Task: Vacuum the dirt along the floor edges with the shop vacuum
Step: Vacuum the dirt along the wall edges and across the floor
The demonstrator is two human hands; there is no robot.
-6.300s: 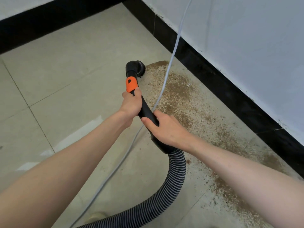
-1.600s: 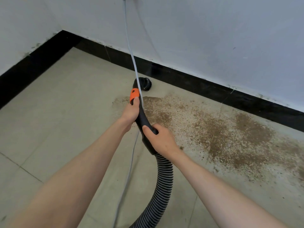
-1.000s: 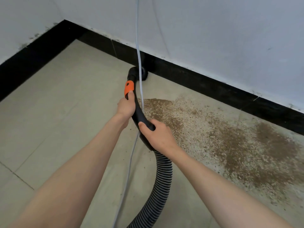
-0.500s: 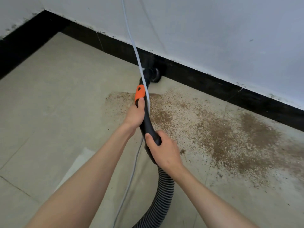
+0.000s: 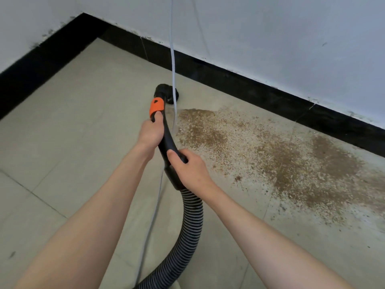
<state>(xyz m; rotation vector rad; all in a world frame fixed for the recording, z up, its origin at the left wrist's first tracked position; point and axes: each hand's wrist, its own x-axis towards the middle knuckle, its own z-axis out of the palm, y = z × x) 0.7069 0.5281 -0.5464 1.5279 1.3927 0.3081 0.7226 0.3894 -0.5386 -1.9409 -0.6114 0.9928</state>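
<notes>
The left hand (image 5: 150,133) wraps around the black wand (image 5: 169,140) just under its orange band (image 5: 156,107). The right hand (image 5: 188,166) curls around the wand lower down, where it joins the ribbed hose (image 5: 192,215). Both hands hold tight — no loose fingers show.

The hose bends down and away to the bottom edge of the view. At the far end of the wand, the round brush head (image 5: 165,94) sits on the floor (image 5: 73,132), near the black baseboard (image 5: 239,84) but not touching it. A thin grey cord (image 5: 172,59) hangs down in front of the brush.

The dirt (image 5: 260,147) lies just to the right of the brush, in a wide brown patch that runs along the wall. Most of it is not sucked up yet, so the job looks only partly done.

The step in hand is sweeping the brush at the left end of the patch. The next move likely calls for sliding the brush right into the dirt — and keeping clear of the cord.
</notes>
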